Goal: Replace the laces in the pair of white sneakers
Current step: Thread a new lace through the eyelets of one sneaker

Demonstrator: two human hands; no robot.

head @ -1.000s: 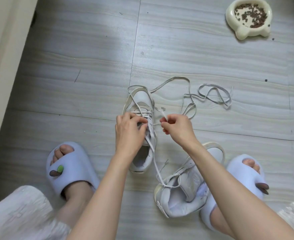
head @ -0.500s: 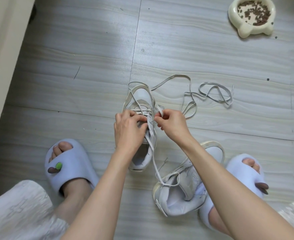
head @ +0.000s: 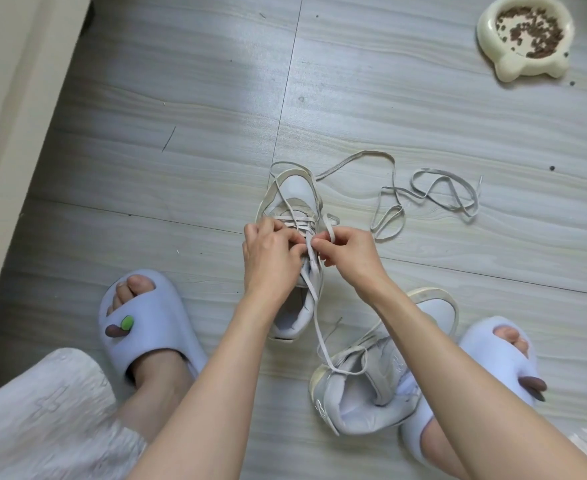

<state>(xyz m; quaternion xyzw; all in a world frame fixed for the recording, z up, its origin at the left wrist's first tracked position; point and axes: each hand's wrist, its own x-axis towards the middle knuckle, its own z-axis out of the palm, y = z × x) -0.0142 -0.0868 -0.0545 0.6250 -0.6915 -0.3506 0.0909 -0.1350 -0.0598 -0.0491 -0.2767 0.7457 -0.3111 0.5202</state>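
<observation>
One white sneaker (head: 294,194) stands on the floor in front of me, toe pointing away, with a pale lace (head: 314,289) threaded through its front eyelets. My left hand (head: 271,254) grips the sneaker's left side at the eyelets. My right hand (head: 351,252) pinches a part of the lace just right of the tongue. That lace trails back over the second white sneaker (head: 375,386), which lies tilted near my right foot. A loose lace (head: 434,192) lies tangled on the floor to the right.
A cream pet bowl (head: 513,69) holding kibble sits at the far right. My feet wear pale blue slippers, one on the left (head: 146,327) and one on the right (head: 496,358). A beige wall base (head: 11,109) runs along the left.
My right hand has moved left and in toward the sneaker's eyelets, closing the gap to my left hand. The left hand has kept its hold on the sneaker.
</observation>
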